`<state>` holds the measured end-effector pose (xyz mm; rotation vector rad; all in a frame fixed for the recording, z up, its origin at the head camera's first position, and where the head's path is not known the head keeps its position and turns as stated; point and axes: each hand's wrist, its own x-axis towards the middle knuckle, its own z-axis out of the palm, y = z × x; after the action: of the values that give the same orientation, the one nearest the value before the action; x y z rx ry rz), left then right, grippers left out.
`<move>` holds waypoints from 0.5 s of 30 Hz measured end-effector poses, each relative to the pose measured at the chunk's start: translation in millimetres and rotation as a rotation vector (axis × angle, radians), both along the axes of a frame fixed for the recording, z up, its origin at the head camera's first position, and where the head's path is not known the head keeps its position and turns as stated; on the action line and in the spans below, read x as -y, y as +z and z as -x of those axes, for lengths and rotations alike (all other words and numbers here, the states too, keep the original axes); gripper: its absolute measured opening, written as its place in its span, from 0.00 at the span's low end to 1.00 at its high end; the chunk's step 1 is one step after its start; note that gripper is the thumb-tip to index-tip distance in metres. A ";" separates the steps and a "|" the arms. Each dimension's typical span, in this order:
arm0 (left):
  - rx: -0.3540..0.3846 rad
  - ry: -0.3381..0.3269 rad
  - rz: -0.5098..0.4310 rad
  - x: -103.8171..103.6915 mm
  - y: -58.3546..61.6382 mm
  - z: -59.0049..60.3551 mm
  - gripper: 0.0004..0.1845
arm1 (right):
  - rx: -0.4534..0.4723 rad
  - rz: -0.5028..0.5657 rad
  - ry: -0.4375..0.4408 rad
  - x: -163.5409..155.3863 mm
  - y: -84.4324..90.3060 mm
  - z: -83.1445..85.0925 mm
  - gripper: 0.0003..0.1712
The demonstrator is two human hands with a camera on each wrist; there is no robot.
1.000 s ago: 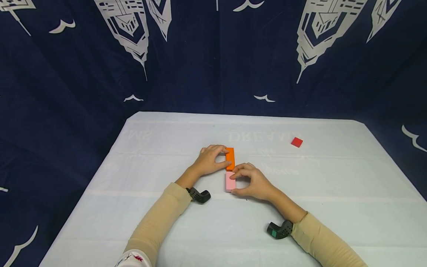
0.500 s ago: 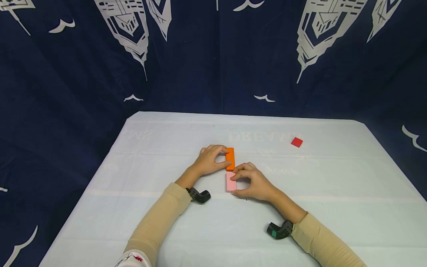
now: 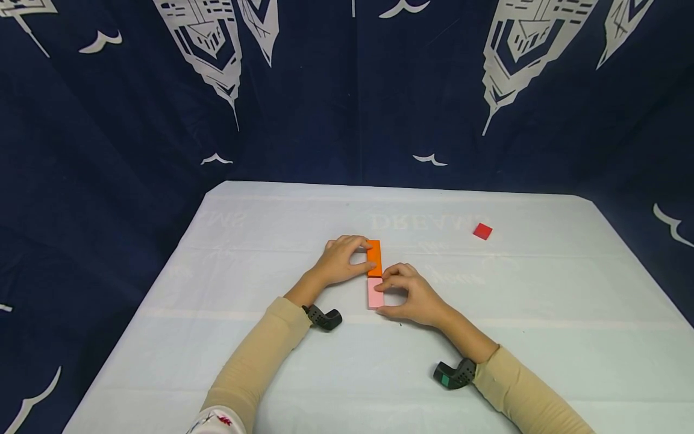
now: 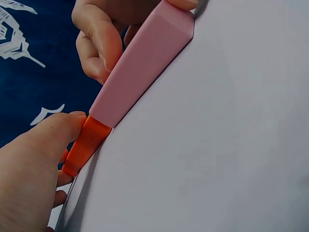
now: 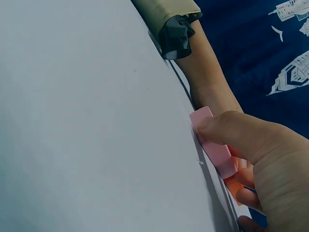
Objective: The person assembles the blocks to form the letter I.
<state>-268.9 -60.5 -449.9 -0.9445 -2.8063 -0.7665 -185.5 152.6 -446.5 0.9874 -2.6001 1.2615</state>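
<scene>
Your two blocks lie end to end near the middle of the bench (image 3: 260,361), long axes running straight away from you. The orange block (image 3: 374,258) is the far one; the pink block (image 3: 374,293) sits just on the near side of it, and the short ends meet, as the left wrist view shows.

Your left hand (image 3: 341,260) comes at the orange block from its left, thumb and fingers curled round its two ends, pinching it. Your right hand (image 3: 410,295) comes at the pink block from the orange block's near right, fingers and thumb clamped on the pink block's ends likewise. Each hand is on its own block, so neither has to cross over.

Both blocks lie flat on the pale cloth that covers the bench; it looks smooth, so they would likely slide easily. A small red block (image 3: 482,231) lies well apart, to the far right of the orange block. A dark blue printed curtain (image 3: 347,90) hangs close behind and to both sides of the bench.
</scene>
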 end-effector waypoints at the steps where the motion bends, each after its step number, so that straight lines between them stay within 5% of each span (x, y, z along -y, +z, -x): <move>1: -0.001 0.000 0.000 0.0 0.0 0.0 0.23 | -0.002 0.004 -0.001 0.0 -0.2 0.2 0.21; 15: -0.005 0.001 -0.003 0.6 -0.1 0.1 0.23 | -0.009 0.019 -0.018 0.4 -2.0 0.6 0.21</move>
<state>-269.0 -61.1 -450.0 -0.9434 -2.7998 -0.7670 -186.1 152.2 -448.5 0.9620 -2.5798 1.2723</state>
